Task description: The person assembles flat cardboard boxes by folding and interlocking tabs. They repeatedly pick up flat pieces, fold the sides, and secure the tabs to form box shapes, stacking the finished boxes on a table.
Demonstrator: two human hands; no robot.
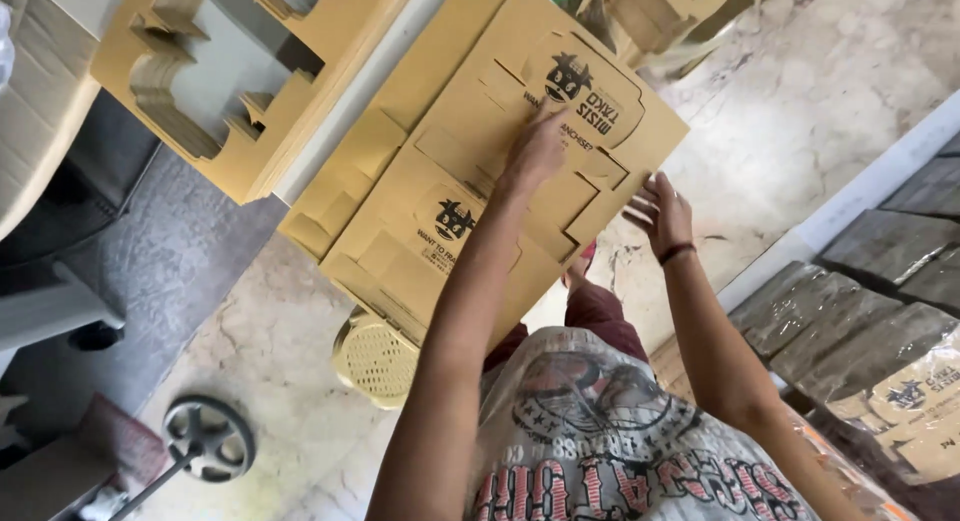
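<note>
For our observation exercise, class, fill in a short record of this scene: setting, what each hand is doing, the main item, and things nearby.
Setting: marble-patterned floor, seen from above
Left hand: flat on the printed cardboard blank, fingers spread
Right hand: at the blank's right edge, dark band on the wrist; grip unclear
Main item: flat brown die-cut cardboard blank with black print
Nearby: stack of cut-out cardboard, yellow perforated stool, small wheel
</note>
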